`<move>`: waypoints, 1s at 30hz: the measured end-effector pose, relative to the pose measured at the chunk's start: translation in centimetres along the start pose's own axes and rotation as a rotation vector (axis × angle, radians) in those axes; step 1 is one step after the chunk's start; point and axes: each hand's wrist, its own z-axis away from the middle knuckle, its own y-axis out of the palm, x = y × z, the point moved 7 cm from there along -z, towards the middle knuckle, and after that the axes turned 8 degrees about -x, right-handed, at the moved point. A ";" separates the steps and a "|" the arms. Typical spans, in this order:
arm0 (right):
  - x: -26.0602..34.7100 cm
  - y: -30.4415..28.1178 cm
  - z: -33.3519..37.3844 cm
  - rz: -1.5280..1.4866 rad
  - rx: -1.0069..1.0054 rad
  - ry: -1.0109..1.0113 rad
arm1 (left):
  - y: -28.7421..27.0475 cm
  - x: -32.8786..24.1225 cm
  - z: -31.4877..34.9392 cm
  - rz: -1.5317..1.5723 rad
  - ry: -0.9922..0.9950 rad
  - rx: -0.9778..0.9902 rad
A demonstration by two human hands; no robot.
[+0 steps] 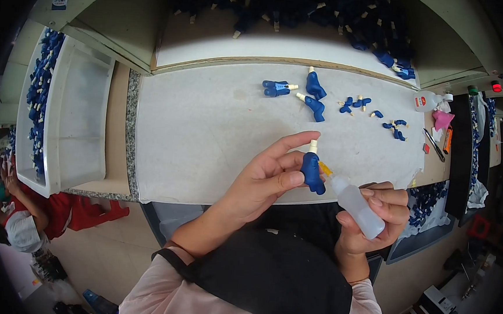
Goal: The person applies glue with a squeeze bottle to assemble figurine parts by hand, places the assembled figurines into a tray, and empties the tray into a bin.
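Blue and cream, the small piece is pinched in the left hand over the white sheet, near side; it seems light and stiff, best held by its body. The right hand grips a soft-looking bottle, yellow tip beside it.

Wht-topped bench — 3 lg. blue pcs, sm. blue bits — pen at rt.

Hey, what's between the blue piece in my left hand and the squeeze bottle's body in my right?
In the head view, the yellow nozzle of the squeeze bottle lies there, angled toward the blue piece; I can't tell whether its tip touches.
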 end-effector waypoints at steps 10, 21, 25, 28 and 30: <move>0.3 0.1 0.0 0.036 0.048 -0.016 | -0.1 0.0 0.0 -0.028 -0.002 -0.008; 0.6 0.3 0.0 0.109 0.043 -0.022 | -0.5 -0.3 -0.3 -0.120 0.097 -0.047; 0.8 0.4 -0.2 0.129 0.058 -0.022 | -0.5 -0.4 -0.4 -0.138 0.119 -0.046; 0.8 0.4 -0.4 0.106 0.102 -0.030 | -0.4 -0.4 -0.4 -0.155 0.118 -0.042; 0.8 0.3 -0.4 0.097 0.095 -0.026 | -0.4 -0.4 -0.4 -0.151 0.116 -0.046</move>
